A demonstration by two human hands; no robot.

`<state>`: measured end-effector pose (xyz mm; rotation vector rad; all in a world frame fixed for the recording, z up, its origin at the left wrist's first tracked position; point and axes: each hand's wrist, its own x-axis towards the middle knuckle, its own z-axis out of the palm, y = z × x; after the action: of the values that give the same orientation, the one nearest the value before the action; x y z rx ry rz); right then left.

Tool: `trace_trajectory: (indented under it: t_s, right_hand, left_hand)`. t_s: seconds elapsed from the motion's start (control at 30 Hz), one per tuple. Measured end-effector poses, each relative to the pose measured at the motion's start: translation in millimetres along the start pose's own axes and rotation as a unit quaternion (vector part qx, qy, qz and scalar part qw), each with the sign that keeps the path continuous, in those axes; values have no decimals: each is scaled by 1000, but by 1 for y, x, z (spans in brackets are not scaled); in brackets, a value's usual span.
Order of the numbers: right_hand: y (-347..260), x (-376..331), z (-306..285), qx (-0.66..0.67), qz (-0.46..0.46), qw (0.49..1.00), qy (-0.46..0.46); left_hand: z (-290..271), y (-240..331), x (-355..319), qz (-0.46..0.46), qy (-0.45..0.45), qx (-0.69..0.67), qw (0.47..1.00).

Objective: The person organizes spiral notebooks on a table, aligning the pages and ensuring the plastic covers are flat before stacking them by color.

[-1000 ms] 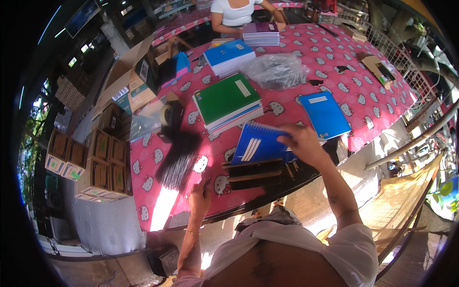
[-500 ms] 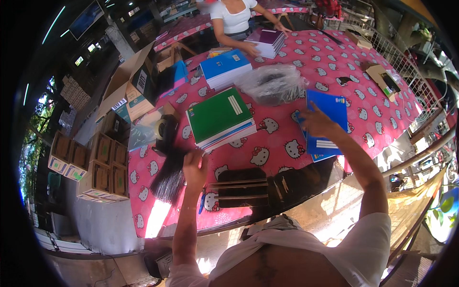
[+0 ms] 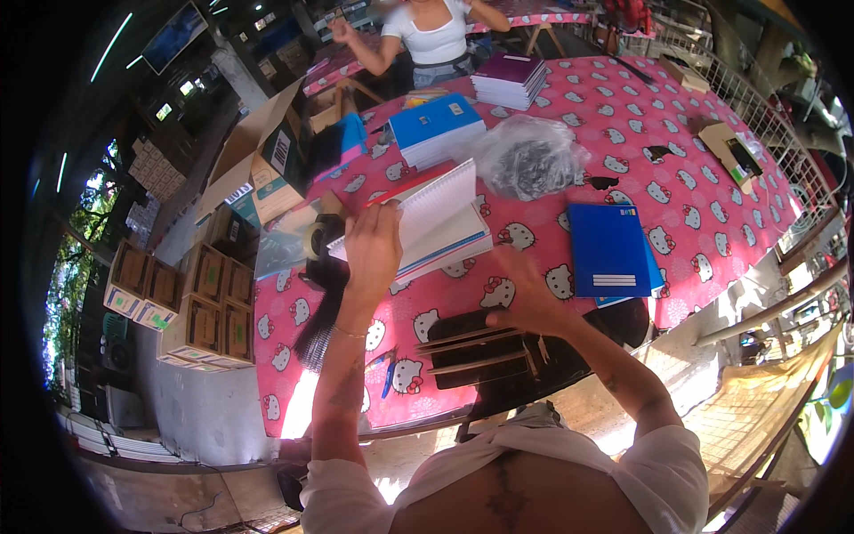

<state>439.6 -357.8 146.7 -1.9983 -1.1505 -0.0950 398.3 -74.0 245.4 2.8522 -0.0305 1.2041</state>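
Head view: left hand [image 3: 374, 247] pinching edge of spiral notebook [image 3: 440, 200], which tilts up-right from that grip, above notebook stack [image 3: 463, 251]. Right hand [image 3: 531, 301] blurred, fingers apparently spread; blue notebooks [image 3: 609, 249] right of it, black block [image 3: 476, 371] below-left.

Pink cat-print table [image 3: 734, 205], tube lights [image 3: 111, 46] glowing off left, plus a grey pillar [image 3: 240, 76]. Wire fence [image 3: 794, 173] on the right, sun on the floor [image 3: 578, 400].
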Motion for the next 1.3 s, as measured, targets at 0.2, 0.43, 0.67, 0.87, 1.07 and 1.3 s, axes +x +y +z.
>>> trace_trajectory:
  t_s: [0.2, 0.43, 0.67, 0.87, 1.07, 1.3]
  right_hand:
    - [8, 12, -23, 409, 124, 904, 26]
    - [14, -55, 5, 246, 153, 956, 52]
    - [-23, -75, 30, 144, 78, 986, -25]
    - [-14, -82, 25, 163, 110, 980, -37]
    - [-15, -73, 24, 184, 147, 969, -78]
    - [-10, -17, -28, 131, 69, 971, 190]
  left_hand:
    - [-84, 33, 20, 29, -67, -174, 982]
    - [-78, -17, 60, 48, 39, -25, 998]
    - [88, -39, -81, 29, -66, -2, 997]
    - [118, -24, -102, 43, -61, -10, 997]
    - [79, -47, -65, 27, -14, 38, 999]
    - [-87, 37, 36, 144, -74, -24, 986]
